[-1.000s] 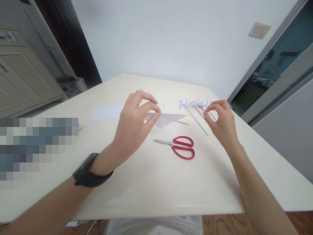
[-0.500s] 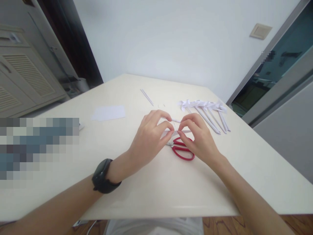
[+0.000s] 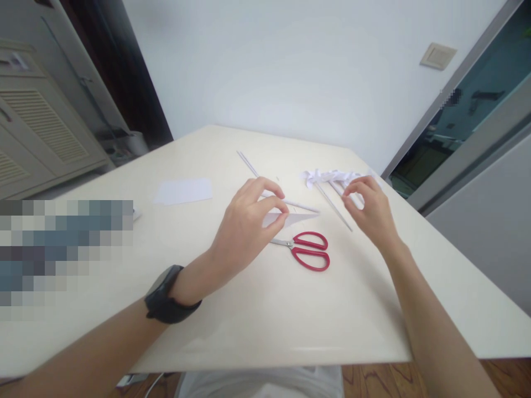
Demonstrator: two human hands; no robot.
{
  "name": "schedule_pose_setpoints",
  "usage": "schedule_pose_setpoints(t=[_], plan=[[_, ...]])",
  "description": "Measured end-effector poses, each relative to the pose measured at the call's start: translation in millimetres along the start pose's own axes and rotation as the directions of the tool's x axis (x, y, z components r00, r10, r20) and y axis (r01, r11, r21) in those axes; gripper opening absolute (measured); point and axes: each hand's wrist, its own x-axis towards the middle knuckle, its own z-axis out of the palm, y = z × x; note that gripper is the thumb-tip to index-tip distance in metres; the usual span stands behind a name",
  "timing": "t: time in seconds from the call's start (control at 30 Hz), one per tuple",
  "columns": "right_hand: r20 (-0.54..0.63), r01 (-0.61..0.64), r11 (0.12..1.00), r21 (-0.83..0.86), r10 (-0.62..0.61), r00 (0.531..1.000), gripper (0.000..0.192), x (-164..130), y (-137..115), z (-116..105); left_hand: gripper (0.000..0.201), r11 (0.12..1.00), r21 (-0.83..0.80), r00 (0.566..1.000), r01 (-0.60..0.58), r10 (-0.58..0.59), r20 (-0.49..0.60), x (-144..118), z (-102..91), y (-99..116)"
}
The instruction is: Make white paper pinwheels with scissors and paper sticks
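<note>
My left hand (image 3: pixel 251 221), with a black watch (image 3: pixel 168 298) on its wrist, pinches a folded piece of white paper (image 3: pixel 292 218) between thumb and index finger. The paper tapers to a point on the right. Farther right, my right hand (image 3: pixel 373 213) is closed in a pinch; whatever is between its fingertips, if anything, is too small to make out. It hides part of the white paper pinwheels (image 3: pixel 321 176) behind it. Scissors with red handles (image 3: pixel 311 258) lie just below the paper, blades pointing left. A white rolled-paper stick (image 3: pixel 296 205) lies behind the paper.
Thin white paper sticks (image 3: pixel 247 161) lie toward the back of the table (image 3: pixel 249 331). White paper sheets (image 3: pixel 185 191) rest to the left. A blurred-out patch (image 3: pixel 62 243) covers the left side. A wall (image 3: pixel 290 72) stands behind the table.
My right hand has let go of the folded paper and moved right toward the pinwheels. My left hand has shifted slightly left, still pinching the paper.
</note>
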Motion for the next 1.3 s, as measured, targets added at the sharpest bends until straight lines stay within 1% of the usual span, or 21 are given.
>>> schedule_pose_setpoints(t=[0.03,0.07,0.1,0.13,0.17,0.23,0.3,0.37,0.4,0.53,0.73,0.87,1.07,1.2,1.3], plan=[[-0.039,-0.051,0.999,-0.006,0.051,0.998,0.004,1.7,7.9,-4.5,0.013,1.0,0.001,1.0,0.009,-0.009,-0.009,0.2,-0.7,-0.6],[-0.054,-0.066,0.998,-0.002,0.066,0.996,0.005,2.9,10.7,-8.2,0.013,1.0,-0.001,1.0,0.014,-0.014,-0.013,0.2,-0.9,-0.9],[-0.075,-0.065,0.998,0.004,0.065,0.995,0.005,3.7,8.1,-10.6,0.013,1.0,-0.003,1.0,0.015,-0.015,-0.012,0.0,-0.5,-0.7],[-0.094,-0.055,0.998,0.014,0.056,0.994,0.004,3.8,0.5,-11.2,0.013,1.0,-0.007,1.0,0.014,-0.014,-0.006,-0.2,0.5,-0.2],[-0.088,-0.038,0.999,0.033,0.041,0.995,0.005,3.1,-10.7,-10.1,0.013,1.0,-0.013,1.0,0.012,-0.012,0.001,-0.6,2.0,0.6],[-0.021,0.04,0.992,0.122,-0.037,0.999,0.01,-0.3,-38.0,-3.0,0.013,1.0,-0.03,1.0,0.006,-0.005,0.011,-1.8,6.3,2.5],[0.106,0.12,0.971,0.207,-0.144,0.984,0.014,-5.5,-61.2,8.1,0.011,0.999,-0.054,1.0,-0.005,0.005,0.009,-3.8,11.1,4.0],[0.191,0.127,0.965,0.231,-0.173,0.966,0.008,-10.7,-73.6,19.1,0.01,0.997,-0.079,1.0,-0.023,0.023,0.007,-6.4,15.1,4.5],[0.206,0.123,0.965,0.23,-0.172,0.963,0.007,-12.9,-75.8,23.3,0.01,0.996,-0.086,0.999,-0.033,0.034,0.007,-7.7,16.6,4.3],[0.209,0.089,0.968,0.233,-0.139,0.968,0.005,-17.3,-73.1,29.2,0.009,0.995,-0.093,0.999,-0.047,0.048,0.005,-10.3,17.9,2.7],[0.18,0.089,0.966,0.245,-0.135,0.974,0.004,-16.2,-72.7,24.0,0.01,0.995,-0.093,0.999,-0.048,0.049,0.014,-7.2,13.2,2.3],[0.161,0.075,0.97,0.233,-0.115,0.98,0.006,-12.9,-66.9,19.0,0.011,0.996,-0.078,0.999,-0.033,0.034,0.022,-2.8,8.9,-0.5],[0.149,0.039,0.982,0.187,-0.067,0.986,0.006,-7.6,-50.2,10.2,0.013,1.0,-0.017,0.998,-0.003,0.004,0.063,4.7,2.9,-5.5],[0.145,0.015,0.988,0.157,-0.038,0.989,0.007,-5.6,-42.4,5.2,0.013,0.999,0.038,0.999,-0.01,0.009,0.043,8.6,-0.1,-11.5],[0.139,0.007,0.99,0.144,-0.027,0.99,0.009,-5.5,-39.1,3.0,0.013,0.994,0.107,1.0,0.012,-0.015,0.021,11.6,-3.7,-20.7]])
